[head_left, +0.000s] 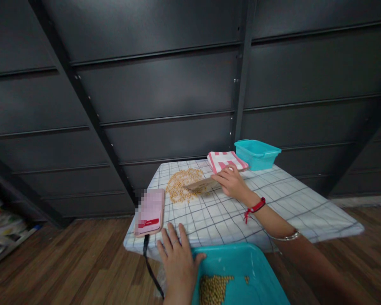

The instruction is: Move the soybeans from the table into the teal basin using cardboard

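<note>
My right hand (230, 183) pinches a flat brown piece that looks like cardboard (200, 184), its far end tilted down into a loose pile of yellow beans and pale grains (180, 186) on the table. Near the front edge, my left hand (179, 264) lies with fingers spread, a ring on one of them. Its thumb reaches to the rim of a teal basin (238, 250). Round greenish-yellow beans (213, 290) lie in the basin's left part, with a few apart from them. How far my left hand presses on the basin cannot be told.
A checked cloth covers the table (241, 216). Left of the pile lies a pink phone (152, 212), a black strap (148, 264) hanging below it. At the back are a folded pink-and-white cloth (225, 160) and a smaller teal container (257, 154). Dark metal panels (171, 93) stand behind.
</note>
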Demonstrator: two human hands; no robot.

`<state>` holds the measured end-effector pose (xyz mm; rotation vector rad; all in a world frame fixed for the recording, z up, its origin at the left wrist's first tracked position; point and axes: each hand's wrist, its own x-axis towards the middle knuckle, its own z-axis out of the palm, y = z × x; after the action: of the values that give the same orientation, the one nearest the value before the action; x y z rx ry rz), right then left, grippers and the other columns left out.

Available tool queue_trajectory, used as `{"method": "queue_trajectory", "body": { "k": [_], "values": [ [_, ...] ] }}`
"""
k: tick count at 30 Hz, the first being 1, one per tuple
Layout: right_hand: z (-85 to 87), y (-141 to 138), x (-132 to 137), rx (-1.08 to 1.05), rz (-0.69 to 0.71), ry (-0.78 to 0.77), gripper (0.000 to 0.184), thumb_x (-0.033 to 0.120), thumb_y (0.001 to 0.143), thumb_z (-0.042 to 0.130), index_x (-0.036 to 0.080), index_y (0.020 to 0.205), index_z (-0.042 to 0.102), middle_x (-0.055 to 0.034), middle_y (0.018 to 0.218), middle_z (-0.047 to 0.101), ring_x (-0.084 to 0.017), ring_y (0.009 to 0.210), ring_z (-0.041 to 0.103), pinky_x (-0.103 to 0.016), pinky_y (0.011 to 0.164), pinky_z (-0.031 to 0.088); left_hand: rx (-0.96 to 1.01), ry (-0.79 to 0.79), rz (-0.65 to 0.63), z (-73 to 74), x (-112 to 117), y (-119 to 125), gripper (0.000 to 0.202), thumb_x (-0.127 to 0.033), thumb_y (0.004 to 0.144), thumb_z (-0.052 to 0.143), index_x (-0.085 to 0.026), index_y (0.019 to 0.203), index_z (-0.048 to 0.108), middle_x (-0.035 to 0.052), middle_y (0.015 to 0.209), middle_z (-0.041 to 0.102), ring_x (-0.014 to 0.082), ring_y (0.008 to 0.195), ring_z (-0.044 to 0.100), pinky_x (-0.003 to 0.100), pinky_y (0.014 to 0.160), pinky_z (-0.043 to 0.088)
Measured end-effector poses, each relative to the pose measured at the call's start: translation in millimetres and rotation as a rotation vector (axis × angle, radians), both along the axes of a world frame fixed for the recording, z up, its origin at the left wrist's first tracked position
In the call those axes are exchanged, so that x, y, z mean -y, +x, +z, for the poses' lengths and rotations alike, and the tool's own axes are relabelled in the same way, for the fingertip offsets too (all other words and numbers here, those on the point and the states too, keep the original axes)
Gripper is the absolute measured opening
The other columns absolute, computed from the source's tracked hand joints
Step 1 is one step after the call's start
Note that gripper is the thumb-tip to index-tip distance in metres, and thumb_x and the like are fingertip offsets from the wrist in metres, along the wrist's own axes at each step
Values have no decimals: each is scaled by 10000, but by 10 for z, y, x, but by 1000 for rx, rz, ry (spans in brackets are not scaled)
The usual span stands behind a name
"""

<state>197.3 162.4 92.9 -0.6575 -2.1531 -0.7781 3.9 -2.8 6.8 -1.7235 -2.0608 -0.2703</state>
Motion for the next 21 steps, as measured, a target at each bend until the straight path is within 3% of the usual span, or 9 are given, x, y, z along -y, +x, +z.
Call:
{"method": "queue_trajectory", "body": {
  "k": [10,17,21],
  "values": [
    [21,33,49,-56,25,30,311,73,760,421,183,985,605,-32,759,621,-183,774,457,-400,852,296,39,-13,-54,-87,-5,-91,750,-472,690,616,-103,1308,407,265,1361,405,430,1263,326,619,978,276],
    [44,25,84,-35,60,17,293,97,755,434,190,967,613,-26,729,611,-181,765,465,-397,840,310,29,-15,-54,-75,3,-105,749,-472,695,616,-113,1316,398,262,1368,396,428,1267,319,621,988,259],
    [86,25,117,-45,89,17,297,116,754,435,206,975,612,-16,720,609,-182,758,470,-400,818,324,47,-33,-46,11,1,-84,743,-453,680,642,-93,1293,427,277,1349,414,429,1253,342,610,989,268]
  ]
}}
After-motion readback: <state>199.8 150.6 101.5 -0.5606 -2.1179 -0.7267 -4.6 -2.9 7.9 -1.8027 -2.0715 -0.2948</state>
